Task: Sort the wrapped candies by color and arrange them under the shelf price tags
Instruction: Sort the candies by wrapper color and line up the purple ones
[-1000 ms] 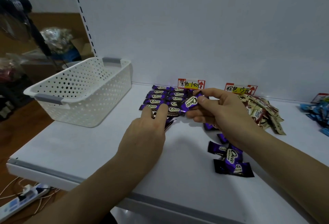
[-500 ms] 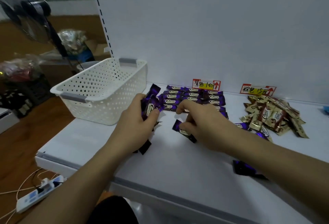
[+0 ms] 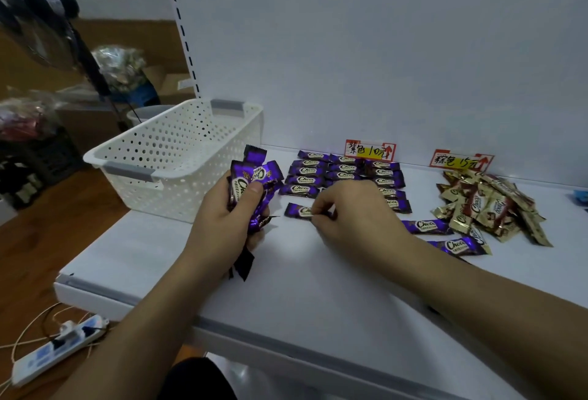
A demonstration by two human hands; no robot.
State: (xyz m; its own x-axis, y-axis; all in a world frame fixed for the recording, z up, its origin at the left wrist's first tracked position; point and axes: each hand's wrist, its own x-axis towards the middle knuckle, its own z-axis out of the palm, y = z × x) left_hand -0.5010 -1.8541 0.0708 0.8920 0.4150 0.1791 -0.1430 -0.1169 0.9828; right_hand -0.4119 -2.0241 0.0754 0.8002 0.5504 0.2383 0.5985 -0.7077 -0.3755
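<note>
On the white shelf point(image 3: 318, 297), the wide strip between the hands and the front edge is bare. A white perforated basket point(image 3: 178, 157) fills the back-left corner.

Against the back panel stand two handwritten price tags. The left tag point(image 3: 370, 150) ends in "10元" and the right tag point(image 3: 459, 161) in "15元".

Below the left tag lie the rows of purple candies point(image 3: 318, 173), printed "Choco", long axes running left to right along the back edge. The gold-brown candy pile point(image 3: 486, 208) sits jumbled under the right tag. Two loose purple candies point(image 3: 426, 227) lie just in front of it, also roughly left to right.

The left hand point(image 3: 222, 227) is held above the shelf near the basket. Its fingers and thumb are curled around a bunch of purple candies point(image 3: 251, 177) that stand on end, tops fanned toward the back.

The right hand point(image 3: 353, 212) rests ahead of the rows. Its thumb and forefinger pinch the right end of a single purple candy point(image 3: 297, 210), which lies flat, long axis left to right, below the left column.
</note>
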